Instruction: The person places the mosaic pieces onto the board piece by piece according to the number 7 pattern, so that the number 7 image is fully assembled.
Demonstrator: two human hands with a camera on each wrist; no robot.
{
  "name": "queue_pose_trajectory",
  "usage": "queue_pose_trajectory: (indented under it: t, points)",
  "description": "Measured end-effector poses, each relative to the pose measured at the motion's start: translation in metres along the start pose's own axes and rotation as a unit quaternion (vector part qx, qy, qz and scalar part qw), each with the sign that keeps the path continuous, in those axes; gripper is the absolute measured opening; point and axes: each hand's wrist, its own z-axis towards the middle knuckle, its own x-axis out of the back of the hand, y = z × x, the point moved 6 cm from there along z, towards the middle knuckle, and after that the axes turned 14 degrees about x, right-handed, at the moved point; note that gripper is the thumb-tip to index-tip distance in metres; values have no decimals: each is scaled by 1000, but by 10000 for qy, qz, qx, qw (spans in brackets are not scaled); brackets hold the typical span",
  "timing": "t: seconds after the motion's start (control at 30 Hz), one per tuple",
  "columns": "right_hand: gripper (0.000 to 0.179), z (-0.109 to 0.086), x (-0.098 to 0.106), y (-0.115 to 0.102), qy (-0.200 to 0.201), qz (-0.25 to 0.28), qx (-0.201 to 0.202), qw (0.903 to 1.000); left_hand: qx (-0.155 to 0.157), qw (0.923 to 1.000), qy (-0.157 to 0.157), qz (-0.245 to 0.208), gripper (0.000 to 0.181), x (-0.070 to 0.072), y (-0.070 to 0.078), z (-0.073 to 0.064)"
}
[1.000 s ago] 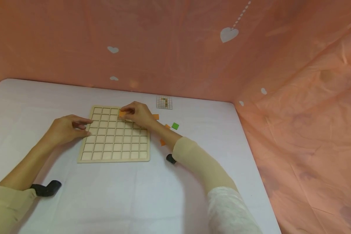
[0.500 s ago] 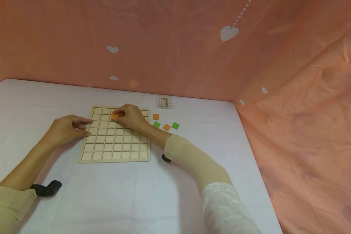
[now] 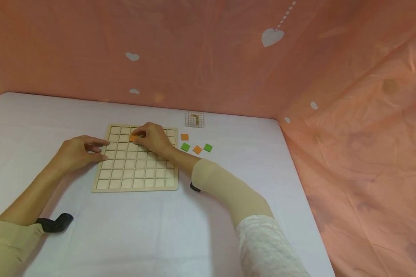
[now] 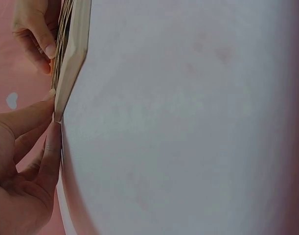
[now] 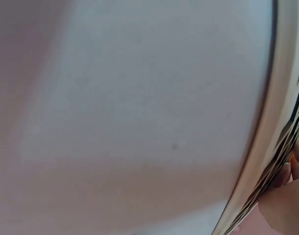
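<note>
i have my cameras over a pale square wooden grid board [image 3: 136, 164] on a white-clothed table [image 3: 131, 231]. toward its far edge, an orange square tile [image 3: 133, 138]; right of it, two orange square tiles [image 3: 197, 149] and two green square tiles [image 3: 208, 147]; off its far right corner, a small square grid card [image 3: 195, 120].

A curtained-off workspace, room type unclear: orange heart-print fabric [image 3: 208, 65] hangs behind and right of the white-covered table [image 3: 152, 227].
</note>
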Motion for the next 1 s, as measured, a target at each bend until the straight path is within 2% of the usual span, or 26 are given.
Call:
queue_pose_trajectory:
  t: [0.17, 0.3, 0.43, 0.63, 0.8, 0.9, 1.0]
  points:
    - [28, -2, -1, 1, -62, 118, -60, 9999, 18, 10000, -32, -2, 52, 0, -1, -1]
    - [29, -7, 1, 5, 2, 539, -167, 9984, 74, 9999, -99, -49, 53, -2, -1, -1]
    - [29, -15, 8, 11, 251, 1213, -218, 9921, 46, 9999, -77, -63, 51, -5, 1, -1]
    - [30, -30, 29, 18, 498, 1838, -228, 9814, -9, 9999, -79, -61, 51, -6, 3, 1]
    - [31, -42, 51, 23, 636, 1938, -172, 9788, -67, 9999, -61, -47, 52, -4, 4, 3]
    - [29, -50, 63, 26, 676, 1811, -55, 9811, -60, 9999, -93, -43, 53, -4, 3, 4]
    - [29, -58, 73, 26, 756, 1870, 151, 9793, -35, 9999, -104, -37, 54, -4, 2, 3]
